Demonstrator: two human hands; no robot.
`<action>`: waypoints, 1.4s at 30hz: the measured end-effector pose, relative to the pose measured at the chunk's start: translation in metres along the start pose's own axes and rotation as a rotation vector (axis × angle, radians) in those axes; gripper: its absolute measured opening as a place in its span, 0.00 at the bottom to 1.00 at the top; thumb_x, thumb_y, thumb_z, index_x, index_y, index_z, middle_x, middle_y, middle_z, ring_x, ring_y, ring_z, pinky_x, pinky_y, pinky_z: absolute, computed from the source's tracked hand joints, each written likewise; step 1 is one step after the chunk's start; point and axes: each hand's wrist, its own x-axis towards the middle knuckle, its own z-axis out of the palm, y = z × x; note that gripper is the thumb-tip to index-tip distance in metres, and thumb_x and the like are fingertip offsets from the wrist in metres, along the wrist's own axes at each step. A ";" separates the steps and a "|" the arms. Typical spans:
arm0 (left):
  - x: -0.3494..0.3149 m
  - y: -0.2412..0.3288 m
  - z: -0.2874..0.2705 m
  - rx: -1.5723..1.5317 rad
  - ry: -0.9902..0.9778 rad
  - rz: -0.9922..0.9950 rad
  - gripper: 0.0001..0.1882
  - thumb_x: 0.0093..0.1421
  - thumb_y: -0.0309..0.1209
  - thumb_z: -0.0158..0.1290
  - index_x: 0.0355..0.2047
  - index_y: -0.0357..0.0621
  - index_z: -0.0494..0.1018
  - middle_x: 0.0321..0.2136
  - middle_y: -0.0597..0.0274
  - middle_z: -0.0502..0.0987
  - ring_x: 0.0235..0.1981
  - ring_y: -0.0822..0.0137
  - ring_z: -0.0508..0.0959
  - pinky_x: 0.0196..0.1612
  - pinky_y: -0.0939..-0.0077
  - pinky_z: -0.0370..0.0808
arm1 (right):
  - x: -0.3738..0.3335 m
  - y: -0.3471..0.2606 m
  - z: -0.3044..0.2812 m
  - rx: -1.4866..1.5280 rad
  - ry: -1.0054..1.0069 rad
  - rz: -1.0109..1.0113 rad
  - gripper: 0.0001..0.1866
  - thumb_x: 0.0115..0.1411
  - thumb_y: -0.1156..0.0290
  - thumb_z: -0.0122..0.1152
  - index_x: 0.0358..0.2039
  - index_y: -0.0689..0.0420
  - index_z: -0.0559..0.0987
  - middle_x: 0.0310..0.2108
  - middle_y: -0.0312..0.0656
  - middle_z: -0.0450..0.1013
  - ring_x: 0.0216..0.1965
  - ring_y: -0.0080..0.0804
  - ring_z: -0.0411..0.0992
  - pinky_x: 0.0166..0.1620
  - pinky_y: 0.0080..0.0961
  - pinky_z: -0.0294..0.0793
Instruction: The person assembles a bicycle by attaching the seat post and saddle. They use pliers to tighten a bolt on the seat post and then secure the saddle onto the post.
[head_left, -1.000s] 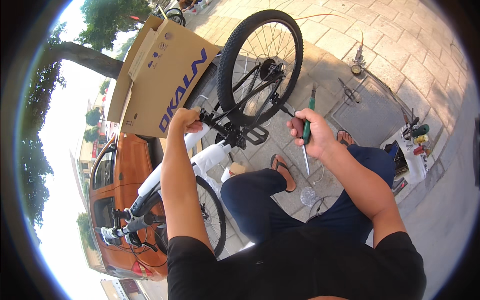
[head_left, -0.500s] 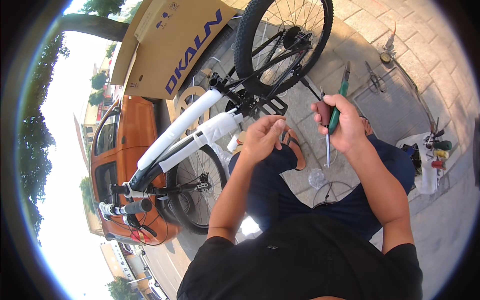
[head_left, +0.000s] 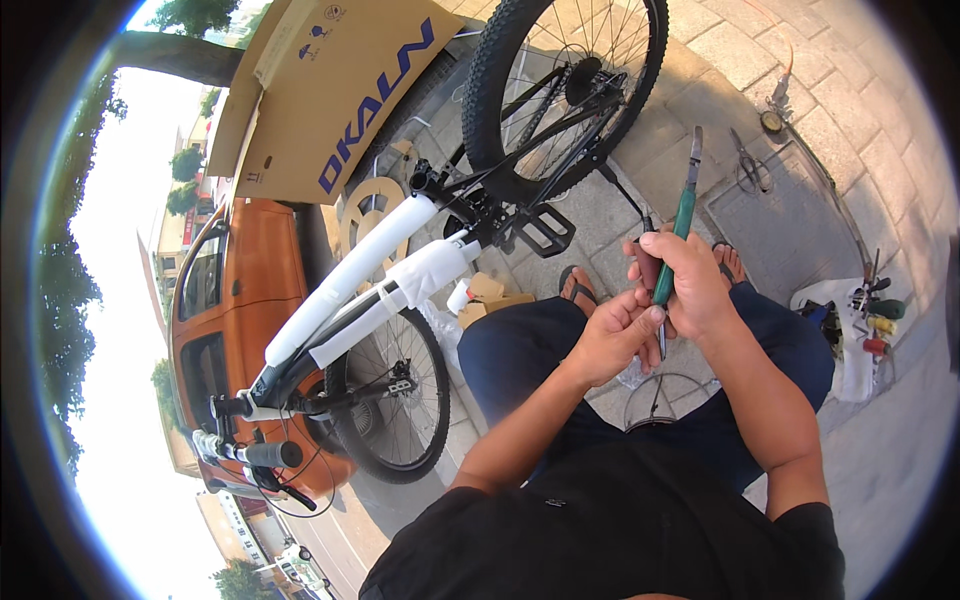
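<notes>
My right hand (head_left: pixel 693 285) is closed around a slim green-handled tool (head_left: pixel 687 208) with a narrow metal end pointing away. The same hand holds a screwdriver (head_left: pixel 648 270) by its brownish-red handle, its shaft pointing back toward me. My left hand (head_left: pixel 625 335) has its fingers curled against the lower end of the green handle, next to the screwdriver shaft. The fingers partly hide both tools there. To the left stands a bicycle (head_left: pixel 540 165), its frame tubes wrapped in white padding.
A large cardboard box (head_left: pixel 330 90) and an orange car (head_left: pixel 250 290) are beyond the bicycle. A white bag of tools (head_left: pixel 850 350) lies at right. Scissors (head_left: pixel 752 170) and a round gauge (head_left: pixel 772 122) rest on the paving. A cable coil (head_left: pixel 665 395) lies between my legs.
My left hand has moved right, from apart to meeting the tools at my right hand. The right hand has come slightly lower with both tools still in it.
</notes>
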 end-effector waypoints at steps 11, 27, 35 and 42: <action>-0.024 0.084 -0.085 -0.363 0.097 0.452 0.12 0.79 0.36 0.49 0.52 0.39 0.71 0.36 0.56 0.81 0.17 0.74 0.77 0.17 0.82 0.72 | 0.003 -0.011 -0.017 -0.525 -0.027 -0.204 0.12 0.63 0.66 0.68 0.36 0.55 0.72 0.31 0.35 0.72 0.30 0.21 0.72 0.34 0.24 0.72; -0.020 0.119 -0.131 -0.680 0.117 0.622 0.08 0.76 0.36 0.55 0.49 0.47 0.74 0.34 0.58 0.85 0.21 0.72 0.83 0.21 0.76 0.80 | 0.000 0.037 0.023 -0.868 -0.029 -0.344 0.13 0.59 0.73 0.69 0.32 0.56 0.70 0.21 0.31 0.68 0.19 0.18 0.67 0.24 0.22 0.66; -0.016 0.122 -0.132 -0.731 0.156 0.612 0.06 0.76 0.35 0.55 0.44 0.49 0.74 0.33 0.58 0.85 0.22 0.72 0.84 0.22 0.76 0.81 | -0.002 0.042 0.040 -0.967 -0.038 -0.275 0.15 0.59 0.74 0.73 0.38 0.54 0.71 0.27 0.26 0.67 0.28 0.14 0.65 0.32 0.19 0.66; -0.014 0.127 -0.124 -0.750 0.187 0.599 0.07 0.76 0.36 0.56 0.42 0.49 0.72 0.32 0.59 0.84 0.22 0.73 0.83 0.22 0.75 0.81 | 0.004 0.053 0.051 -1.047 -0.069 -0.332 0.20 0.58 0.72 0.74 0.45 0.57 0.73 0.31 0.26 0.66 0.31 0.13 0.63 0.34 0.18 0.65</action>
